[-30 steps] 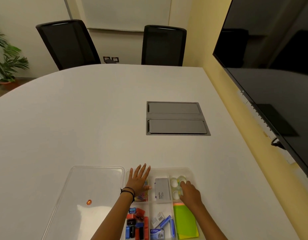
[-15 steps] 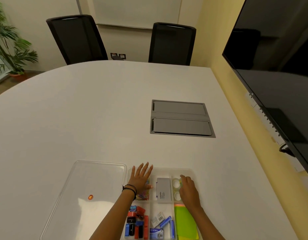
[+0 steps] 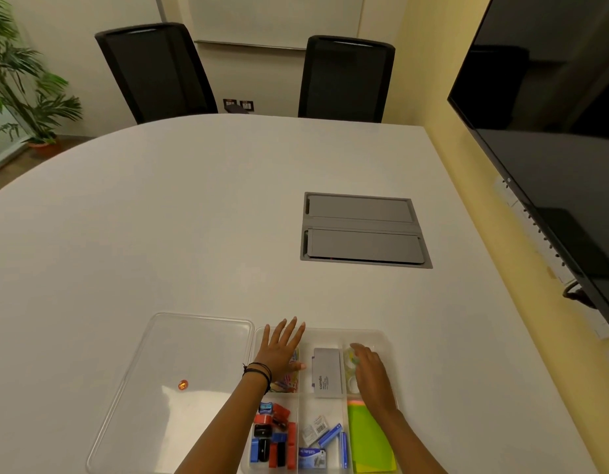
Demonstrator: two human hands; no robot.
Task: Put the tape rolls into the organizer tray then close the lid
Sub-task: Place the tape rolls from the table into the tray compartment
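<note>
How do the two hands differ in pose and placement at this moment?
The left hand lies flat with fingers spread over the organizer tray's far-left compartment; the right hand is curled over the tape rolls in the far-right compartment. The left wrist wears dark bands; the right is bare. Both are over the open tray, and neither touches the lid.

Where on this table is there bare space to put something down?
The white table is bare beyond the clear lid and organizer tray, left of the grey floor box. Also bare right of the tray. Crowded: the tray's compartments, with both hands over them.
</note>
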